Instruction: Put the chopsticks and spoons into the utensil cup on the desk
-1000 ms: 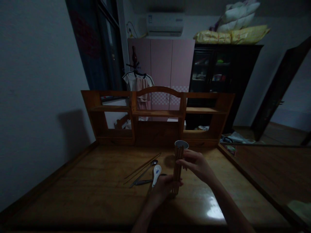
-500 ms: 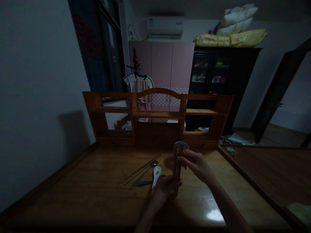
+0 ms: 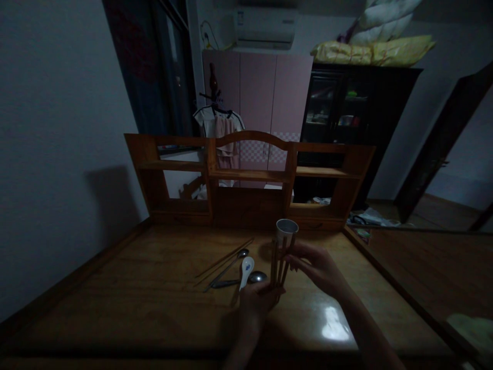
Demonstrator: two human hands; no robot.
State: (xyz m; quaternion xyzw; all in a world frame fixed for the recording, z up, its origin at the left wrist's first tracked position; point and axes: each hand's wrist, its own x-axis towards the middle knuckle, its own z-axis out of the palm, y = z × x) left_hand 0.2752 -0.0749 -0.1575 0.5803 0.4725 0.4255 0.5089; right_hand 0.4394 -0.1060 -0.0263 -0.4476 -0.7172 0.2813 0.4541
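Note:
My left hand (image 3: 260, 298) is closed around the lower part of a few upright chopsticks (image 3: 274, 264). My right hand (image 3: 310, 261) pinches one or more of them near the top, and the upper ends fan apart. Just behind them stands a metal cup (image 3: 287, 228), partly covered by the sticks. Left of my left hand lie a white spoon (image 3: 247, 267) with a blue mark, a metal spoon (image 3: 257, 277) and a smaller metal spoon (image 3: 242, 253). Two more chopsticks (image 3: 225, 258) lie slanting beyond the spoons.
The wooden desk (image 3: 134, 288) carries a low shelf unit (image 3: 250, 176) along its back edge. A white wall (image 3: 57, 180) borders it on the left. A brown surface (image 3: 416, 267) lies beyond the right rim. Pink and dark cabinets stand farther back.
The upright chopsticks have spread apart at the top, my right hand shifting slightly right. More of the cup and the metal spoon's bowl now shows. The camera view tilts a little lower.

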